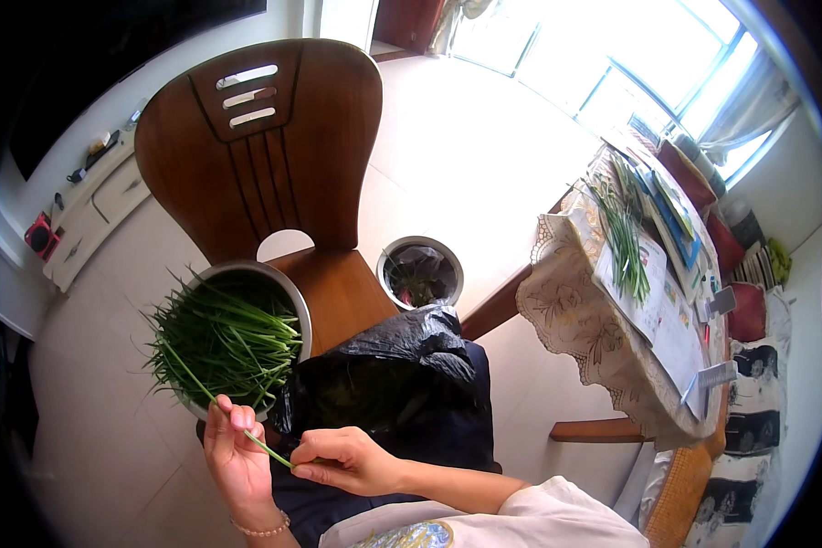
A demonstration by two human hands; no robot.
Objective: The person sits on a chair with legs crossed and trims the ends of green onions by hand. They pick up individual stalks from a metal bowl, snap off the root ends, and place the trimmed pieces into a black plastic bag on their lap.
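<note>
A single green stalk of Chinese chives [267, 450] runs between my two hands. My left hand [233, 445] pinches it partway along, between thumb and fingers. Its lower end sits in the pinch of my right hand [346, 459]. Just beyond my left hand, a round metal pot [303, 301] on the wooden chair's seat is heaped with loose chives [229, 335], their pale ends to the right. A black plastic bag [411, 342] lies spread over my lap, its dark inside hard to make out.
The wooden chair [260, 144] faces me. On the floor, a lined bin [459, 274] holds plant scraps. At right, a table with a lace cloth [568, 301] bears more chives [627, 246] on open papers [664, 329]. A low cabinet [96, 212] stands far left.
</note>
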